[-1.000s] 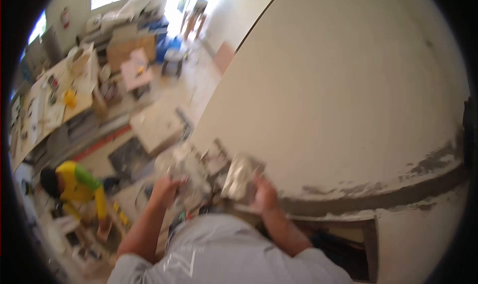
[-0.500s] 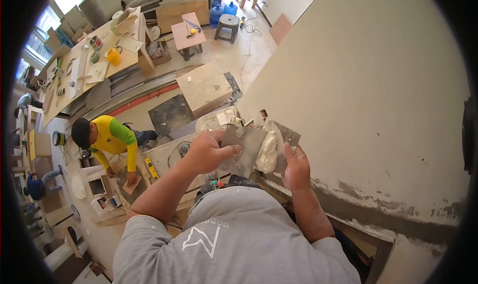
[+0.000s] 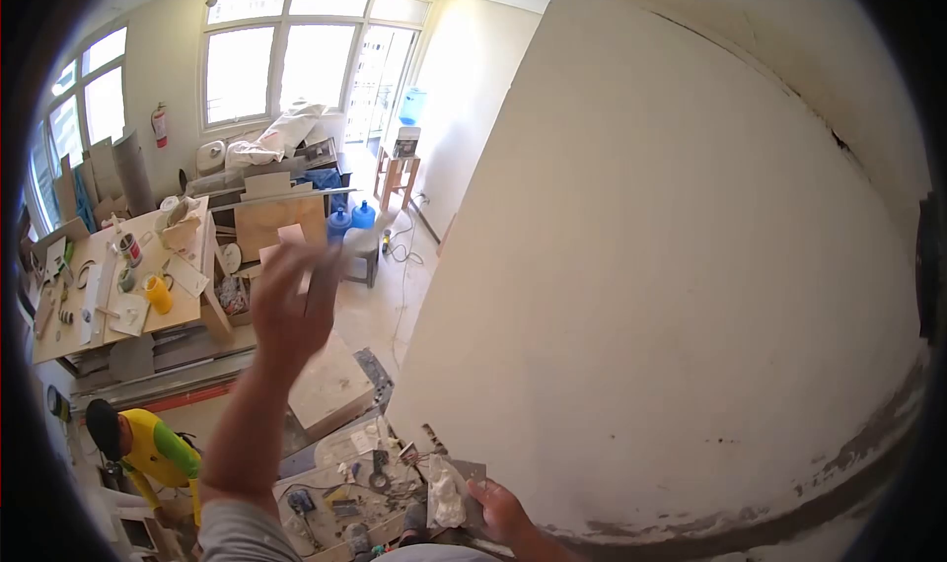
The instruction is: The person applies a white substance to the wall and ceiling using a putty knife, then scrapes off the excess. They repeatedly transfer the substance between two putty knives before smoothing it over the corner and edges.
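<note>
My left hand (image 3: pixel 286 311) is raised at the left of centre, its fingers closed on a flat metal putty scraper (image 3: pixel 324 281) seen nearly edge-on. Motion blurs that hand and the blade. Low in the middle, my right hand (image 3: pixel 501 511) grips a second metal plate (image 3: pixel 473 473) by its edge, the thumb lying on top. A thick lump of white putty (image 3: pixel 447 495) sits on this plate. To the right of both hands stretches a large pale wall (image 3: pixel 631 266); neither hand visibly touches it.
A co-worker in a yellow and green shirt (image 3: pixel 158 449) bends over at lower left. Below me, a cluttered board (image 3: pixel 326 483) carries tools and scraps. A long worktable (image 3: pixel 197 311) stands at left, with blue water jugs (image 3: pixel 363 214) and a stool (image 3: pixel 365 261) beyond.
The view has tipped up toward the windows and wall. My left hand has moved away from the putty-laden plate and up with its scraper. My right hand still holds the plate, lower in view.
</note>
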`<state>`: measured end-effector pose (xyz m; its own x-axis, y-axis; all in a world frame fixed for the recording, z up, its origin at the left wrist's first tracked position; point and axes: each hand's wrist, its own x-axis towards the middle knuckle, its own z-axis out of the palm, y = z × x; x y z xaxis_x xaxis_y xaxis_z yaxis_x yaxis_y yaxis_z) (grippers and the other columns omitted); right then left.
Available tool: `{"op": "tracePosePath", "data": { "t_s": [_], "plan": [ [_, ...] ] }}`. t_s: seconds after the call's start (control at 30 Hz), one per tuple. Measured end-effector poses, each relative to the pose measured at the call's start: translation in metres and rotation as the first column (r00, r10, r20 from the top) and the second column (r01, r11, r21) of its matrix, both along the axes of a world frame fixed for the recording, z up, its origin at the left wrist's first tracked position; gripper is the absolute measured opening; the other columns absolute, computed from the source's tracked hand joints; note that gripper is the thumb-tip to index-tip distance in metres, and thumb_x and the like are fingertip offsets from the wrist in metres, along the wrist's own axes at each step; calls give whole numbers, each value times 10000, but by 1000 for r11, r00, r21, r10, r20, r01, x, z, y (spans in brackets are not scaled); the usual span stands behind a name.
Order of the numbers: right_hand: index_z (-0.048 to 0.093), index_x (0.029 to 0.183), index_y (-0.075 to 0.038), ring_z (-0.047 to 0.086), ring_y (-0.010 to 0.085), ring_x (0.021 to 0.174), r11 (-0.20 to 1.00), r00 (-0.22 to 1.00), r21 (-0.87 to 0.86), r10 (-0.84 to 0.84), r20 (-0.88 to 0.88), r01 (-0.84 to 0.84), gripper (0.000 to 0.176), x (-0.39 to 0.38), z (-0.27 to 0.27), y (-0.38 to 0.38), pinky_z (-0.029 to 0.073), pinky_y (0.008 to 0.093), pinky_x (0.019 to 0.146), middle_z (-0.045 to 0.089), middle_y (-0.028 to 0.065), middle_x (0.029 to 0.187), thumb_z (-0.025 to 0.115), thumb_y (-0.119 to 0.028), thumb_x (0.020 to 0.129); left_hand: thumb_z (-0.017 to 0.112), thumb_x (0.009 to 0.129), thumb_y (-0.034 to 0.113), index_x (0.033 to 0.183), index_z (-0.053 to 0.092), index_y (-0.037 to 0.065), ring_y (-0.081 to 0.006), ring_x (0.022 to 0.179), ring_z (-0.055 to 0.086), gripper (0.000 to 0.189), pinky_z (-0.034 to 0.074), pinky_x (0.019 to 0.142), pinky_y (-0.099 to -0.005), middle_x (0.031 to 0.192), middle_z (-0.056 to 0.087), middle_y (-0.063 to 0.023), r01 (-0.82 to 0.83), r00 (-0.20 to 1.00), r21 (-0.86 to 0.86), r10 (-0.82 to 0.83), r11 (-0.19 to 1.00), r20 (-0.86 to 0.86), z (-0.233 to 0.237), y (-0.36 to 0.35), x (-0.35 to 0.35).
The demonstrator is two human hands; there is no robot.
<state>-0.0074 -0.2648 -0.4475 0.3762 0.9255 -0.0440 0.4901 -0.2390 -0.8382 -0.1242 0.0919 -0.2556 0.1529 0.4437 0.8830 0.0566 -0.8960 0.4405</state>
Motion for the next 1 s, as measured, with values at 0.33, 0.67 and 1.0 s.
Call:
{"op": "tracePosePath", "data": {
  "t_s": [0.33, 0.67, 1.0],
  "plan": [
    [546, 1222, 16, 538, 434, 1139, 957, 912, -103, -290, -290, 272, 832, 31, -40, -44, 448, 453, 993, 548, 277, 1226, 905, -294, 539, 746, 791, 114, 875, 728, 103, -207, 778, 625, 87, 495, 720, -339, 805, 672, -23, -299, 917, 613, 43, 731, 397, 203, 74, 159],
    [573, 1222, 22, 589, 330, 1079, 835, 796, -259, -544, -264, 485, 399, 35, 16, -23, 472, 408, 943, 620, 212, 1138, 573, -227, 910, 687, 788, 84, 818, 715, 86, -273, 826, 600, 41, 496, 750, -376, 859, 678, -77, -301, 915, 515, 91, 803, 393, 257, 69, 188],
    [626, 1126, 11, 585, 192, 878, 819, 548, -239, -537, -642, 522, 402, 44, -30, -37, 486, 340, 785, 641, 86, 946, 562, -341, 942, 717, 806, 203, 832, 710, 73, -304, 879, 601, 133, 482, 815, -401, 857, 672, -98, -358, 858, 315, 176, 879, 483, 266, 65, 193]
  ]
}}
